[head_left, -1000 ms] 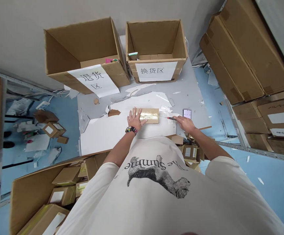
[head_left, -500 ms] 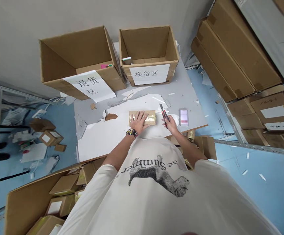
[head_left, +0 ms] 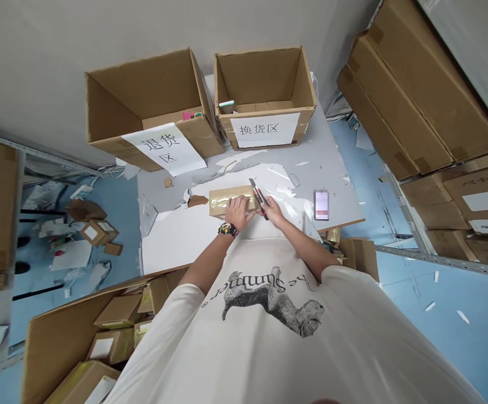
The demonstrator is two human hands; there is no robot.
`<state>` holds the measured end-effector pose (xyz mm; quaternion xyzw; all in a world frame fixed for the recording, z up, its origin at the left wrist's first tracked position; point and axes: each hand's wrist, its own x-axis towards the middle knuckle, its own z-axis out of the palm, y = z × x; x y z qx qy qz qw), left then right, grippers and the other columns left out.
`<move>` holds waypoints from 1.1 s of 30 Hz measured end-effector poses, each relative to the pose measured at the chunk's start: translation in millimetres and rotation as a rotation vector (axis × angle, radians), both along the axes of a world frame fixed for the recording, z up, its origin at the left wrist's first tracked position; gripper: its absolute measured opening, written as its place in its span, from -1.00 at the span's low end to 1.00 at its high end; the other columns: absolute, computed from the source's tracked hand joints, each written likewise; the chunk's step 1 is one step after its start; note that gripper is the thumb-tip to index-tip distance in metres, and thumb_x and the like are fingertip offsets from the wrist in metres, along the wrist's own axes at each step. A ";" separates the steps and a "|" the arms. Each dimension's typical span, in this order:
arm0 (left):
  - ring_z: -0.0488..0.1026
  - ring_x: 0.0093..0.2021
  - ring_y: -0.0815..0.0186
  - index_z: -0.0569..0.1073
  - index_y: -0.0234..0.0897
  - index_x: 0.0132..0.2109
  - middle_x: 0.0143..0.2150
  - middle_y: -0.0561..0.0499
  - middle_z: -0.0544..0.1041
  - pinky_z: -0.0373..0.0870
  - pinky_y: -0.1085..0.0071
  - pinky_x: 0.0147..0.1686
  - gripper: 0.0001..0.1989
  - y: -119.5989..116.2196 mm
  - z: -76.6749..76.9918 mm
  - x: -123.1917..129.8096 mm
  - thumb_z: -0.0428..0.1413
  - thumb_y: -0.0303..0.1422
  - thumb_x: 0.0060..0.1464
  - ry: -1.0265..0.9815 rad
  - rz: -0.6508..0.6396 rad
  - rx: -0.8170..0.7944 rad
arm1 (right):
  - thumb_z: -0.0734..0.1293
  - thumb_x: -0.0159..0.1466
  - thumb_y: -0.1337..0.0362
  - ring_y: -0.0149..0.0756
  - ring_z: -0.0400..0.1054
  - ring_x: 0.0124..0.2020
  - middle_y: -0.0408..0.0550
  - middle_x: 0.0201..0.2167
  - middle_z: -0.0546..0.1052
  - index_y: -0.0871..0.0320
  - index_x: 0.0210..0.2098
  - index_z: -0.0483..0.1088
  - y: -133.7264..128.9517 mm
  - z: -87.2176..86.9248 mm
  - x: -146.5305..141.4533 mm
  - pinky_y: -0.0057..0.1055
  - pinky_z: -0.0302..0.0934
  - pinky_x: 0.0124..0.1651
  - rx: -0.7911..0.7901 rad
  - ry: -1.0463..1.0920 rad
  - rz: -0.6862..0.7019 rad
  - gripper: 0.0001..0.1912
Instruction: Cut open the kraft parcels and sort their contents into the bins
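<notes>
A small cardboard box [head_left: 222, 202] bound with shiny yellowish tape sits on the white sheet over the table. My left hand [head_left: 237, 212], with a watch at its wrist, grips the near side of this box, fingers over its top and thumb toward the right. In my right hand [head_left: 274, 213] is a red and black box cutter [head_left: 259, 198], held closed in the fingers. Its tip points away from me, at the right end of the small box. Whether the blade touches the cardboard I cannot tell.
Two open cartons with paper signs, the left one [head_left: 142, 95] and the right one [head_left: 264, 78], stand at the table's back. A phone [head_left: 322, 205] lies to the right. Below the front edge, a large carton [head_left: 50, 348] holds several boxes. Stacked cartons [head_left: 420, 84] line the right.
My right hand has brought the box cutter leftward to the small box. My left hand has gone from lying flat on it to gripping its near side, and the box has turned slightly.
</notes>
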<state>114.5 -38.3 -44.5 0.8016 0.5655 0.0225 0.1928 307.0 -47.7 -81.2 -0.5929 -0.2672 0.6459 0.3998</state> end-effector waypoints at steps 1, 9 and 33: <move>0.36 0.58 -0.23 0.46 -0.19 0.57 0.57 -0.33 0.49 0.04 -0.13 0.70 -0.35 0.8 0.9 0.1 0.19 -0.09 0.47 0.002 0.004 -0.004 | 0.53 0.40 0.02 -0.33 0.60 -0.32 -0.23 -0.18 0.66 -0.04 -0.11 0.29 -1.8 -0.6 1.5 -0.39 0.53 -0.20 -0.007 -0.008 -0.011 -0.64; 0.44 0.44 -0.28 0.54 -0.17 0.45 0.39 -0.32 0.58 0.24 -0.11 0.54 -0.40 7.5 -3.1 3.4 0.30 -0.08 0.38 0.007 0.067 -0.019 | 0.42 0.48 0.08 -0.39 0.56 -0.37 -0.11 -0.01 0.73 -0.03 -0.04 0.31 1.3 15.8 18.0 -0.47 0.44 -0.31 0.044 -0.057 -0.035 -0.77; 0.59 0.33 -0.29 0.62 -0.22 0.24 0.26 -0.30 0.70 0.46 -0.07 0.38 -0.38 52.6 7.4 7.5 0.56 -0.14 0.11 0.112 0.019 -0.157 | 0.41 0.56 0.26 -0.50 0.30 -0.64 -0.27 -0.19 0.72 -0.01 -0.11 0.37 73.3 39.1 -17.9 -0.53 0.09 -0.63 -0.008 -0.221 0.234 -0.87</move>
